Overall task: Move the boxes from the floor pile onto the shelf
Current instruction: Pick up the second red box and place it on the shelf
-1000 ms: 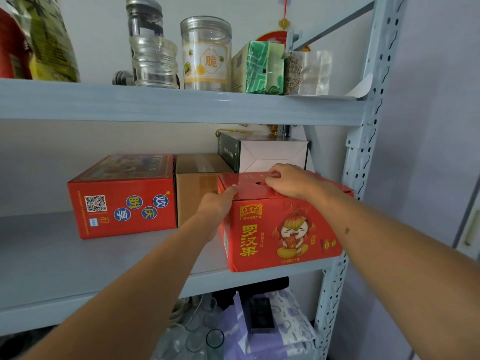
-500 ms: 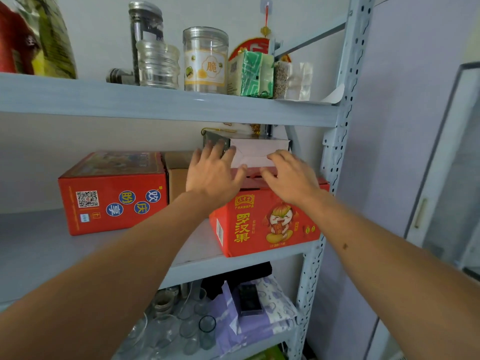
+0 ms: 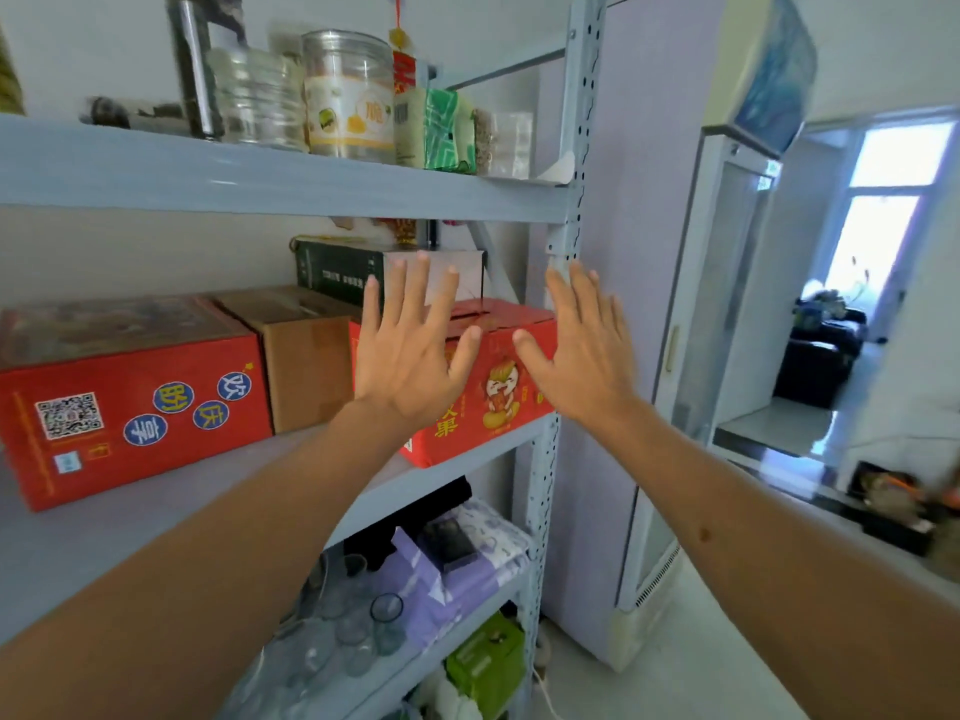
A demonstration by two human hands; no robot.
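Both hands have lifted off the red cardboard box with the cartoon print [image 3: 498, 387]; the left hand [image 3: 410, 350] and right hand [image 3: 582, 356] now hover flat-fingered, apart, holding nothing. Behind them the box sits on the grey metal shelf [image 3: 156, 532], its front corner at the edge. Any nudge there could tip it off.

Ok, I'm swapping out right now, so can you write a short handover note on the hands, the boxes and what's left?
Left hand and right hand: both open, fingers spread, holding nothing.
Red cartoon box sits at the right end of the middle shelf, beside the brown box and the red QR-code box.
Done: this box is placed.
Left: the floor pile is out of view; check it for more.
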